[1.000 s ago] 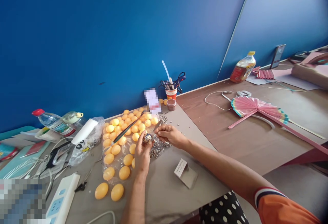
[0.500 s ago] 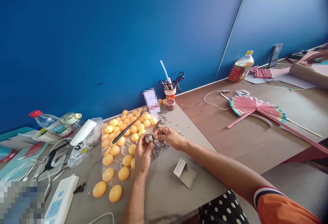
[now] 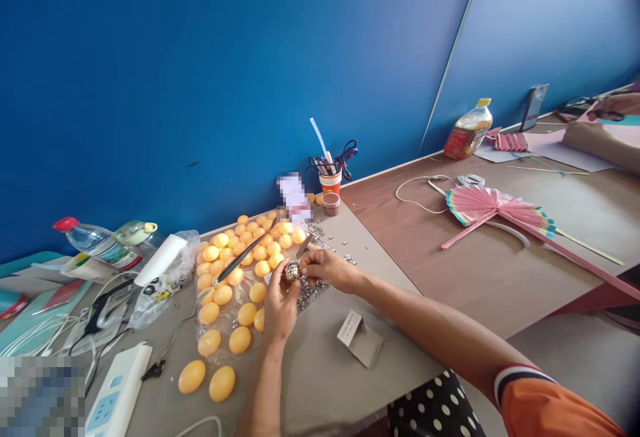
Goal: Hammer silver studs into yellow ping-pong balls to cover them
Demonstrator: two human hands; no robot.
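I saw the left hand (image 3: 281, 304) curled around a shiny ball (image 3: 291, 271), while the right hand (image 3: 329, 269) — close by the ball's right side — pinched a flat tool (image 3: 303, 246) that poked out slantwise.

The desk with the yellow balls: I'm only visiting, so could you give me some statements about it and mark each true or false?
1. The left hand holds a shiny rounded object. True.
2. The right hand rests on the power strip. False: the right hand is up at the shiny rounded object.
3. Small silvery pieces lie scattered near the hands. True.
4. The pink fan lies left of the yellow balls. False: the pink fan lies right of the yellow balls.
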